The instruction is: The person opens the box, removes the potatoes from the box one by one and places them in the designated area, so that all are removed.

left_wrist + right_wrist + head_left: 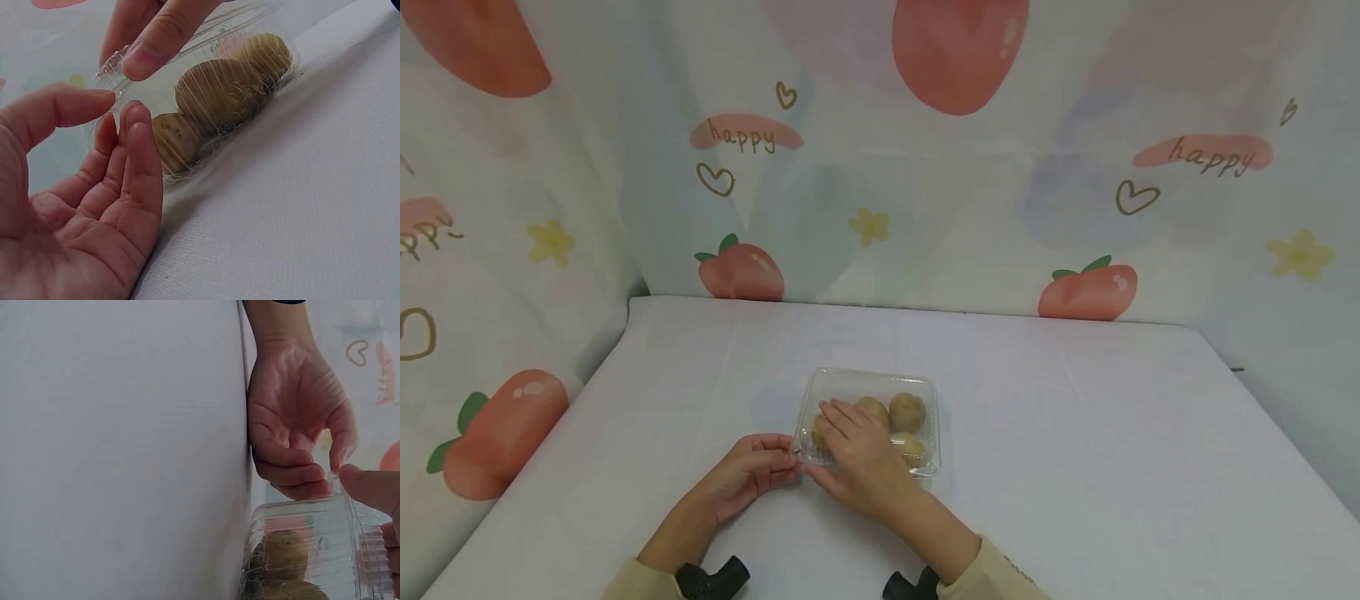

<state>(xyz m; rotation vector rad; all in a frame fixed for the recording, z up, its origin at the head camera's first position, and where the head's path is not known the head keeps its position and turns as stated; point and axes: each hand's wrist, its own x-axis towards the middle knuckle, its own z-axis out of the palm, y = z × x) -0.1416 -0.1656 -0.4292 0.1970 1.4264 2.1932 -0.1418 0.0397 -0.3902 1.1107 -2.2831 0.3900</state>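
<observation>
A clear plastic clamshell box (842, 382) sits on the white table with several potatoes (907, 412) inside. Its lid lies down over them. At the near left corner my left hand (752, 471) pinches the rim between thumb and fingers; the left wrist view shows the thumb (81, 107) on top of that corner. My right hand (871, 467) lies across the lid from the near side, fingers stretched out flat over its left half. Its thumb (369, 487) is at the same corner, close to the left fingertips. The right palm hides part of the box's front edge.
White cloth covers the table (1075, 467) around the box. Behind and to the left hangs a patterned curtain (925, 183) with printed fruit, hearts and lettering. Black wrist devices (713, 577) are strapped near both sleeves.
</observation>
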